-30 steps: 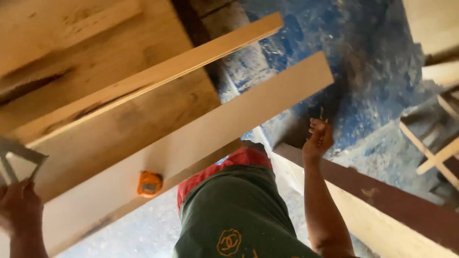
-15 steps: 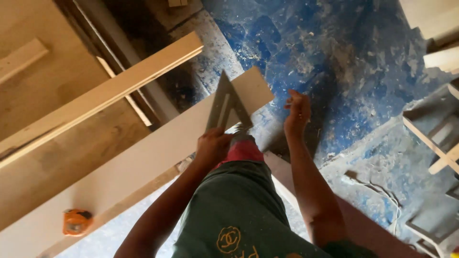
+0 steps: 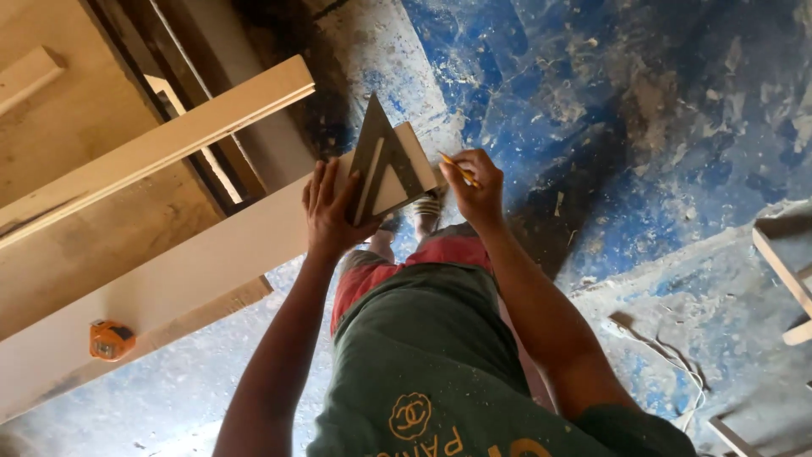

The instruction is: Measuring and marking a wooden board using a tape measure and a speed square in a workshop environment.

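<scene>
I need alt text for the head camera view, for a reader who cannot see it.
Seen from above, a person's left hand presses a triangular metal square flat on the end of a long pale board, while the right hand holds a pencil at the square's edge. An orange tape measure lies farther along the board, above a dusty blue floor.

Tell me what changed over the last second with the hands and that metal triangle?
The left hand carried the triangular square from the board's near end to its far end and now presses it flat there. The right hand rose to the square's edge, holding a pencil. The orange tape measure stayed on the long board.
</scene>
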